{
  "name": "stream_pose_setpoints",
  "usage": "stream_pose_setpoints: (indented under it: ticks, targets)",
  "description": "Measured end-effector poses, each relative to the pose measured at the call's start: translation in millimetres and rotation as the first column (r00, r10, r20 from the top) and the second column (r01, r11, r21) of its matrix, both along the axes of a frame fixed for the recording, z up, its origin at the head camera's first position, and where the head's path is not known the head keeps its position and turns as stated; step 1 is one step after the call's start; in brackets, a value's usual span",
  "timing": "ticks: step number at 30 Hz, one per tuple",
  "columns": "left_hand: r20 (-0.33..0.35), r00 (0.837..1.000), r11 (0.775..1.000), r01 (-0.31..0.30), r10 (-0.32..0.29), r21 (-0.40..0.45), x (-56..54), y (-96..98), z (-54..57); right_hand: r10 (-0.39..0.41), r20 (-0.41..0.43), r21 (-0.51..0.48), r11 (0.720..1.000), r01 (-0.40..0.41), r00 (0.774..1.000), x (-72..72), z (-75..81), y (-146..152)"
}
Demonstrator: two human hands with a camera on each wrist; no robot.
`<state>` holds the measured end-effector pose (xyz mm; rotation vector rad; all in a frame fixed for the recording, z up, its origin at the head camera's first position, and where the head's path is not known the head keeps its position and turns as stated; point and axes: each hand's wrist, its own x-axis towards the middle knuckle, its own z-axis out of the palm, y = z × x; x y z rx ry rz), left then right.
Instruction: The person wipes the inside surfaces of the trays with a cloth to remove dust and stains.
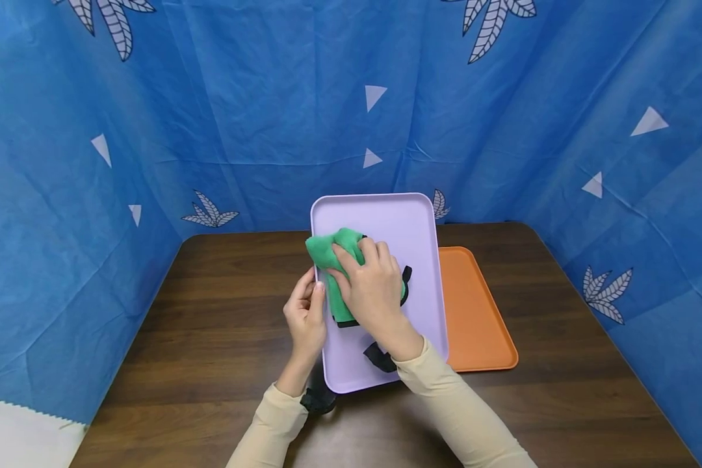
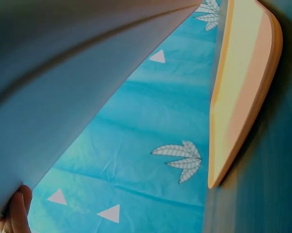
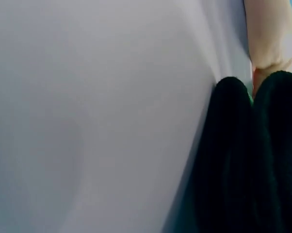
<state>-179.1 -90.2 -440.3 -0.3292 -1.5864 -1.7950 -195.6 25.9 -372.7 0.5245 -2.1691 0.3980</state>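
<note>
R hand [image 1: 374, 286] is gripping blk-edged green cloth [image 1: 339, 300] against inner face of lilac tray [image 1: 415, 247]; L hand [image 1: 305, 318] is pinching its L rim, holding it tilted above wood tbl [image 1: 222, 338]. Orange tray [image 1: 476, 312] is lying on tbl to R, partly hidden; blue curtain [image 1: 269, 110] is hanging behind.

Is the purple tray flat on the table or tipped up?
Tipped up. The left hand holds the purple tray by its edge, and the left wrist view shows its underside.
</note>
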Motion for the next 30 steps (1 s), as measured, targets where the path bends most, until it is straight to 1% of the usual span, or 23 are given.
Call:
stream_pose_setpoints:
  ticks: [3,9,13,17,20,23,27,30]
  targets:
    - [0.012,1.000,1.000,-0.023,0.023,-0.009,0.6,0.3,1.2,0.005,0.015,-0.007,1.000,-0.005,1.000,-0.8,0.0,7.7]
    - [0.018,1.000,1.000,-0.015,0.015,0.010,1.4,-0.7,3.4,-0.004,0.053,-0.053,0.999,0.007,0.999,-4.0,-1.2,24.2]
    - [0.020,1.000,1.000,-0.019,0.019,0.011,2.1,-2.0,4.0,-0.035,0.080,-0.080,0.996,0.041,0.996,-6.9,-2.1,36.0]
    - [0.002,1.000,1.000,-0.025,0.025,0.011,2.7,-3.2,5.5,-0.060,0.116,-0.117,0.990,0.074,0.991,-11.0,-3.3,48.6]
    - [-0.011,0.999,0.999,-0.034,0.034,0.016,2.9,-4.8,6.3,-0.085,0.150,-0.150,0.983,0.108,0.985,-14.2,-4.7,58.1]
    - [-0.014,0.999,0.999,-0.036,0.037,0.022,3.3,-6.2,7.2,-0.122,0.192,-0.176,0.972,0.157,0.974,-17.4,-6.7,66.0]
    - [-0.020,0.999,1.000,-0.025,0.025,0.016,4.0,-6.8,7.3,-0.152,0.234,-0.197,0.960,0.200,0.960,-19.6,-9.4,70.7]
    - [-0.027,0.999,1.000,-0.017,0.018,0.007,4.1,-6.9,7.3,-0.154,0.239,-0.213,0.955,0.206,0.959,-19.3,-11.2,70.3]
